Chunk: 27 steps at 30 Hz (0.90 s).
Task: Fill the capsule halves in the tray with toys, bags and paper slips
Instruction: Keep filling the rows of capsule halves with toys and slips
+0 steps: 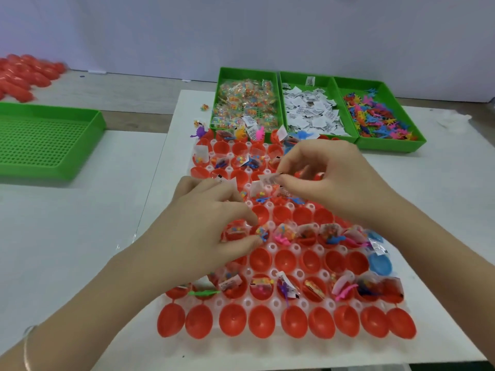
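A clear plastic tray [273, 247] holds rows of red capsule halves [261, 321], some bare, some with small bags, toys and paper slips inside. My left hand [203, 228] hovers over the tray's left middle, its fingers curled and pinching a small bag of coloured beads [261, 232] above a capsule. My right hand [329, 178] is over the upper middle of the tray and pinches a white paper slip [269, 179] between thumb and fingertips. One blue capsule half [380, 263] sits at the tray's right edge.
Three green bins stand behind the tray: bead bags [245, 103], paper slips [310, 111], coloured toy figures [380, 116]. An empty green perforated tray [45, 140] lies at the left. Loose red capsule halves [24, 76] are piled at the far left.
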Available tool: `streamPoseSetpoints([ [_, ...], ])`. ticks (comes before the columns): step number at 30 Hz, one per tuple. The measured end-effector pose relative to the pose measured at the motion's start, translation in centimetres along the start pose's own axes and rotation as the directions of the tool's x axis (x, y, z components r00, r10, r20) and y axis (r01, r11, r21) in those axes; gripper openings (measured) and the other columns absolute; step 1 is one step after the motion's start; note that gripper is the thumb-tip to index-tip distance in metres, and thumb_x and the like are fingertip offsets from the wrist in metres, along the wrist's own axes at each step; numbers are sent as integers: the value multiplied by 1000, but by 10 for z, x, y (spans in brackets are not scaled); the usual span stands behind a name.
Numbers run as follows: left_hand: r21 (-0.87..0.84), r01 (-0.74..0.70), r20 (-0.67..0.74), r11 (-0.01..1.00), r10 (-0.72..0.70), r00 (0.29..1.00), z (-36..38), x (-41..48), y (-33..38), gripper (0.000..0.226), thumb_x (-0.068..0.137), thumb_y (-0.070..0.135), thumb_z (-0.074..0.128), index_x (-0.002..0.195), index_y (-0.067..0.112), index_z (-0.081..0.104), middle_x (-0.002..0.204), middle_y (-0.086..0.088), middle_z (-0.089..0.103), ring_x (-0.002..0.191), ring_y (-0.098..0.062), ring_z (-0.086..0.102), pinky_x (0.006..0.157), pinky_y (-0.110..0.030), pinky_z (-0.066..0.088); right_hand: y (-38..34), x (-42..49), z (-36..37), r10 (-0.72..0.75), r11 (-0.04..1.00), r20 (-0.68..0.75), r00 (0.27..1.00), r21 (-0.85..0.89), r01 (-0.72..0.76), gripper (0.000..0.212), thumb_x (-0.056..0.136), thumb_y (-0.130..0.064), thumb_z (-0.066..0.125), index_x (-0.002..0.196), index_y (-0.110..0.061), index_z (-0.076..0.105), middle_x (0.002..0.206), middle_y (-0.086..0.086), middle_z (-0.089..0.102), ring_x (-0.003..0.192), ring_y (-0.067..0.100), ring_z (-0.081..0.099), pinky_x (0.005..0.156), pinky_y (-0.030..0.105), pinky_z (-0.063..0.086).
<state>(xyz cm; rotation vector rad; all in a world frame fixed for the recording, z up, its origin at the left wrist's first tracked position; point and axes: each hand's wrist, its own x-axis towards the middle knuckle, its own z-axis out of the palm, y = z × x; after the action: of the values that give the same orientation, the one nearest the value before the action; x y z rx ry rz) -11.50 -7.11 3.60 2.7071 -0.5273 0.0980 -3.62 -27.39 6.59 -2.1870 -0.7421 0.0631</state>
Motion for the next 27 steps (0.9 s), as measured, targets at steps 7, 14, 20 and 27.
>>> streamPoseSetpoints([
  [7,198,-121,-70,973,137,988,13,8,9,6,78,33,75,82,28,76,84,8,63,81,-23,59,84,-37,25,9,-14,11,-65,992,165,984,-99,82,14,81,-10,74,89,-21,74,72,-25,62,69,-2,60,60,6,39],
  [14,186,-85,-101,979,105,989,17,2,8,10,77,30,77,87,29,77,75,5,55,81,-26,59,81,-40,28,4,-6,17,-85,949,264,961,-274,159,16,85,-17,67,97,-27,73,85,-19,67,77,-8,51,73,22,45],
  [20,163,-78,-128,983,100,987,17,1,9,16,77,31,65,86,33,77,71,7,46,75,-24,55,70,-30,11,-3,3,17,-6,926,423,906,-339,165,15,86,-26,63,97,-26,73,87,-15,68,79,1,53,74,20,45],
  [27,173,-83,-158,981,111,981,19,2,11,14,77,30,63,81,30,77,70,7,44,74,-23,52,71,-29,7,-5,13,23,51,912,557,829,-365,189,16,90,-24,61,102,-21,72,86,-13,65,81,3,52,80,24,44],
])
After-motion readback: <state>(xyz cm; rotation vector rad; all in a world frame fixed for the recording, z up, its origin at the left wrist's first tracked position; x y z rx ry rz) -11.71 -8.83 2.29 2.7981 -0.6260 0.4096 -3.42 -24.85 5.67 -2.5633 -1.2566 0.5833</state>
